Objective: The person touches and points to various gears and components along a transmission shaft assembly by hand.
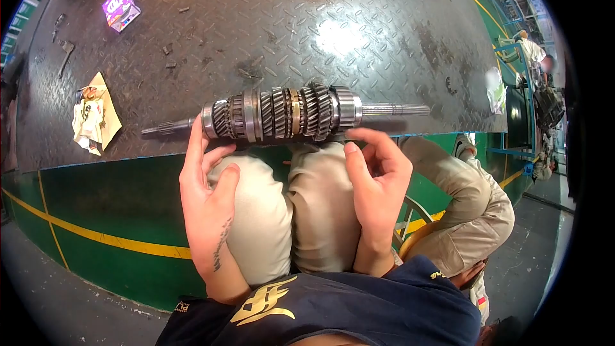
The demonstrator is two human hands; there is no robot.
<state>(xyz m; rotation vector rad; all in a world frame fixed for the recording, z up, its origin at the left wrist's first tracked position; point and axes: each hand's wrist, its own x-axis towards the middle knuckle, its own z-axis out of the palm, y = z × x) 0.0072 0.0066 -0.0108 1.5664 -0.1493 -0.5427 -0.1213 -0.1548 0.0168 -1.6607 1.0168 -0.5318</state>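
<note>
A metal gear shaft [275, 114] lies sideways along the front edge of the dark table, its thin splined end to the left and a longer splined rod to the right. My left hand [208, 189] is at the shaft's left end, index finger raised against the end ring, thumb apart, not wrapped round it. Just below the large collar on the right is my right hand [379, 176], its fingers curled and apart with nothing between them. Whether its index fingertip touches the shaft is unclear.
The steel tabletop [237, 45] carries a purple box [120, 9], an open brown paper packet [96, 115], a wrench-like tool [66, 56] and small metal bits. A whitish packet [495, 91] lies right. Beside me sits a person in beige trousers [471, 202]; others are farther right.
</note>
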